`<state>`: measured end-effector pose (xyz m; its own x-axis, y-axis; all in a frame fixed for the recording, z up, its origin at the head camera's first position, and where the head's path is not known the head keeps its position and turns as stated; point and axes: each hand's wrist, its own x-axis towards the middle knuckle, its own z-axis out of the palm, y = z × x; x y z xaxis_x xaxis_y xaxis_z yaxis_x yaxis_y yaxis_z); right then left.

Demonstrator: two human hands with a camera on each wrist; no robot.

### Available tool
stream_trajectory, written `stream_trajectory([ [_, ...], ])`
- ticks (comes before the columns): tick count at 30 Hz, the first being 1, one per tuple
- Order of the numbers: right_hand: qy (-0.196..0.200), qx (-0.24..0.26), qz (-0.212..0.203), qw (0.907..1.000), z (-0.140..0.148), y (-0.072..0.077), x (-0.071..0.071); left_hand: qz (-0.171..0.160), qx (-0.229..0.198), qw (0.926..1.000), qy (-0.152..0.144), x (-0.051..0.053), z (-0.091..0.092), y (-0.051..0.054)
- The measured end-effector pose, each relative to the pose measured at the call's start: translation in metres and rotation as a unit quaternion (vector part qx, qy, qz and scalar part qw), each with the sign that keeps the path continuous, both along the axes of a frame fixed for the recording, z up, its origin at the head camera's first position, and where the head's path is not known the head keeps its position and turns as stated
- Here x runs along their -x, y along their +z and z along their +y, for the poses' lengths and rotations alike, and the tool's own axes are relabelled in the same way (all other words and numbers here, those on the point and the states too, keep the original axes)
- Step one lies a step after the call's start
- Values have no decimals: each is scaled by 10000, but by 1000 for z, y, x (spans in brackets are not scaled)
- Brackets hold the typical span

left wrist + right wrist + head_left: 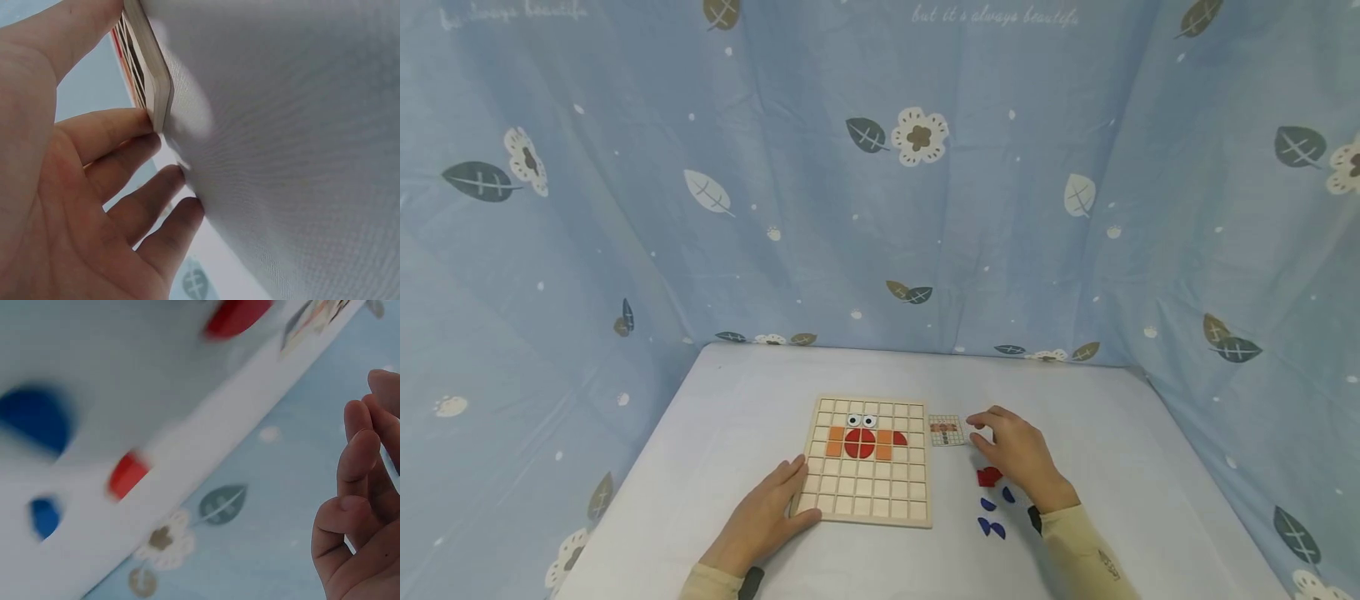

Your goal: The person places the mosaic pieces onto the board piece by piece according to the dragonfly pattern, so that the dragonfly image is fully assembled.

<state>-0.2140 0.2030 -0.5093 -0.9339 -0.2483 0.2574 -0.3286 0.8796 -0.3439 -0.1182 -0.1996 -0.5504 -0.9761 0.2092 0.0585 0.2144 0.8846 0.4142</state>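
Note:
My left hand [767, 512] rests at the near-left corner of a wooden grid board [871, 512]. Its fairly straight fingers touch the left side and its thumb the near edge; in the left wrist view the fingertips meet the board's rim [161, 94]. On the grid lie two eye pieces [861, 421], a red circle of quarter pieces [860, 443], orange pieces [835, 442] on both sides and a red quarter piece [899, 438]. Just right of a small pattern card [946, 430], my right hand [1018, 450] hovers, thumb and fingers apart, with nothing visible between them.
Red pieces [988, 477] lie on the white tabletop [760, 383] below my right hand. Several blue rounded pieces [988, 504] are scattered nearer to me. A blue patterned curtain [820, 217] hangs around the back and sides.

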Motion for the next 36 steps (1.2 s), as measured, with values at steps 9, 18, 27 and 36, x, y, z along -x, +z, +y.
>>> stream_trajectory([
  [9,-337,-7,-178,9993,50,-5,-12,-36,-59,10000,26,-2,0,2],
  [18,-518,-115,-491,9974,85,-10,-18,2,-9,10000,43,-3,-2,0],
  [27,-910,-450,-1014,9896,101,-19,-19,20,-29,10000,40,-2,-3,-1],
  [36,-872,-402,-1149,9887,98,-27,-12,39,-61,10000,-9,-1,0,1],
])
